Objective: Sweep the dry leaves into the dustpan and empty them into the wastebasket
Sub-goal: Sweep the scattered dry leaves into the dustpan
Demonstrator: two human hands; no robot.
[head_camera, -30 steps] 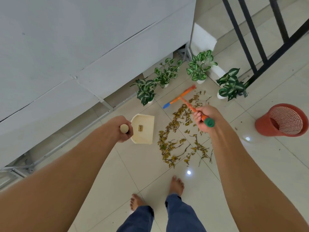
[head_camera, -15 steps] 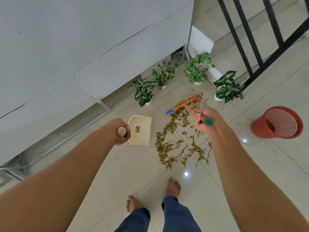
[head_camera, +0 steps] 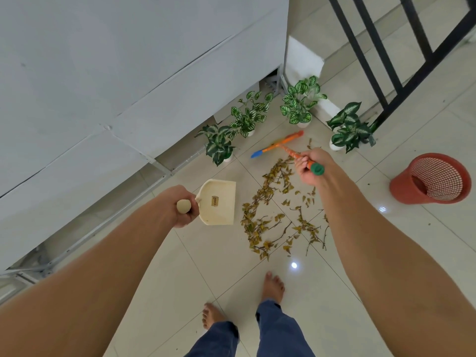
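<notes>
Dry yellow-brown leaves and twigs lie scattered on the pale floor tiles in front of my bare feet. My left hand grips the handle of a cream dustpan, which rests on the floor just left of the leaves with its open edge toward them. My right hand holds the orange, green-capped handle of a broom. Its orange-and-blue head sits at the far end of the leaf pile, near the plants. A red mesh wastebasket stands on the floor to the right.
Several small potted plants in white pots line the floor beyond the leaves. A grey wall panel with a metal frame runs along the left. A black railing stands at the top right. My two bare feet are near the bottom.
The broom head has moved a little farther from me, past the far end of the leaves. The dustpan stays in about the same spot beside the pile.
</notes>
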